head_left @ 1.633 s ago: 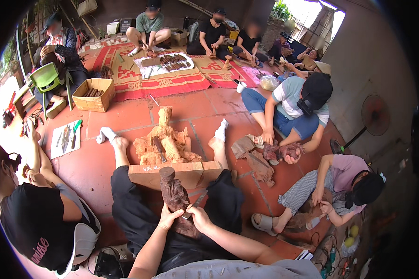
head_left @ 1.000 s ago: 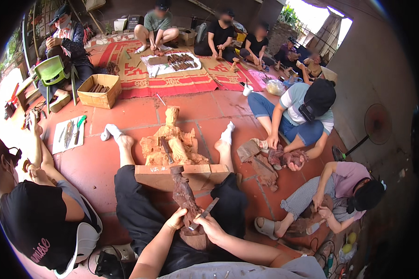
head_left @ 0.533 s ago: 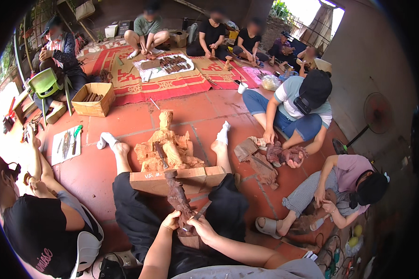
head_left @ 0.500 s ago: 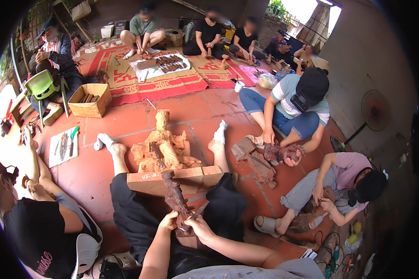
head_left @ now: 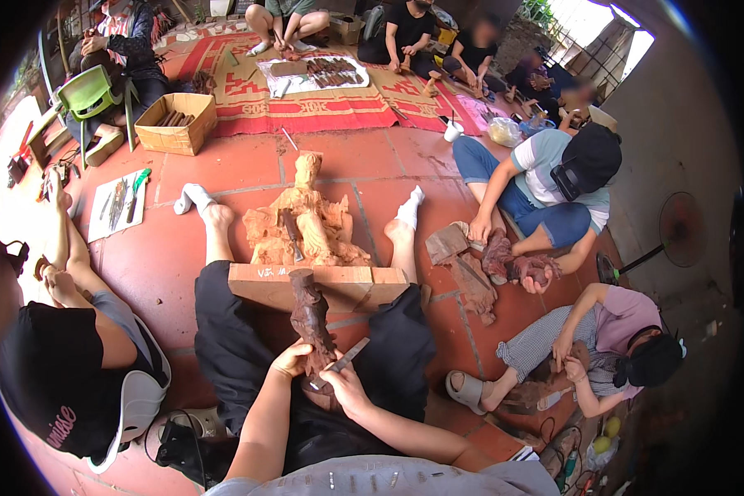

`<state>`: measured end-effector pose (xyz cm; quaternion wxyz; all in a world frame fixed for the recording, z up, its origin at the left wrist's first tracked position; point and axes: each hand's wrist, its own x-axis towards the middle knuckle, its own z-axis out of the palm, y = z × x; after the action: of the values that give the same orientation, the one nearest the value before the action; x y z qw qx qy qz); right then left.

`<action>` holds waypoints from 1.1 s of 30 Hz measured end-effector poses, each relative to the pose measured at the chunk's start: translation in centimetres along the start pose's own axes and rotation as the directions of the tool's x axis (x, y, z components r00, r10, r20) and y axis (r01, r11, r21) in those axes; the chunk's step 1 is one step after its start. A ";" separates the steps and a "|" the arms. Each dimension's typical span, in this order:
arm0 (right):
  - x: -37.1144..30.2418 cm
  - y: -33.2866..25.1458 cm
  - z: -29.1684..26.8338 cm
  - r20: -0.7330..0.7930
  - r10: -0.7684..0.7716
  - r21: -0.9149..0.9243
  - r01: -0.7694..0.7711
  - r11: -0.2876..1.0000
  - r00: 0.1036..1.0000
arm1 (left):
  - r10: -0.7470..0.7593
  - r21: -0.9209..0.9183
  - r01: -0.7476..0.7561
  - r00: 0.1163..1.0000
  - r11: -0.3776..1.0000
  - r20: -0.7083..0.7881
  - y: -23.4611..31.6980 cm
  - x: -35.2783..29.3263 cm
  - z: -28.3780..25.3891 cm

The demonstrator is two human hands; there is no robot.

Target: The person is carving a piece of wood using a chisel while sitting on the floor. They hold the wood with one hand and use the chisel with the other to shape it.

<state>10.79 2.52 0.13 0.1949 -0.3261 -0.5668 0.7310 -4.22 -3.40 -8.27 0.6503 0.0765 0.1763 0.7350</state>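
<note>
A dark brown wooden carving (head_left: 309, 314) stands tilted between my legs, its flat round end pointing away from me. Wrapped round its left side, my left hand (head_left: 293, 361) holds it steady. My right hand (head_left: 347, 388) closes on a flat, narrow metal hand tool (head_left: 349, 355), perhaps a file, which lies slantwise across the carving's lower part. Just beyond is a larger light-orange wood carving (head_left: 310, 223) of a figure on a thick wooden block (head_left: 318, 285), set between my legs. A dark, slim tool or stick (head_left: 292, 235) leans on that figure.
On the right, a co-worker (head_left: 546, 178) handles a reddish-brown carving (head_left: 517, 260); another (head_left: 595, 347) sits nearer. A person (head_left: 66, 364) sits close on my left. Tools lie on a white sheet (head_left: 117, 204). Farther off are a basket (head_left: 176, 124), a red mat (head_left: 306, 107) and a fan (head_left: 678, 231).
The view has tipped downward and shifted, so the surroundings sit differently in the picture. The flat tool has turned slightly and lies more across the carving. Both hands keep their grips.
</note>
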 end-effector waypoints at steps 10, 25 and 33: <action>-1.7 -1.6 -1.5 0.113 0.207 0.140 -0.222 0.965 0.972 | 0.042 0.080 -0.023 0.969 0.997 -0.244 1.6 -2.8 4.3; -0.6 0.9 -3.4 0.242 0.223 0.405 -0.308 0.861 0.944 | 0.479 0.712 -0.072 0.786 0.698 -0.390 -2.0 -0.2 3.4; -3.1 0.5 -3.5 0.161 0.215 0.315 -0.256 0.914 0.963 | 0.343 0.712 0.008 0.872 0.702 -0.348 -2.1 -0.3 5.2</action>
<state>15.45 2.83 -0.10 0.1223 -0.3088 -0.4023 0.8531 -0.48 -2.72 -4.19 0.4412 0.1560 0.5776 0.6689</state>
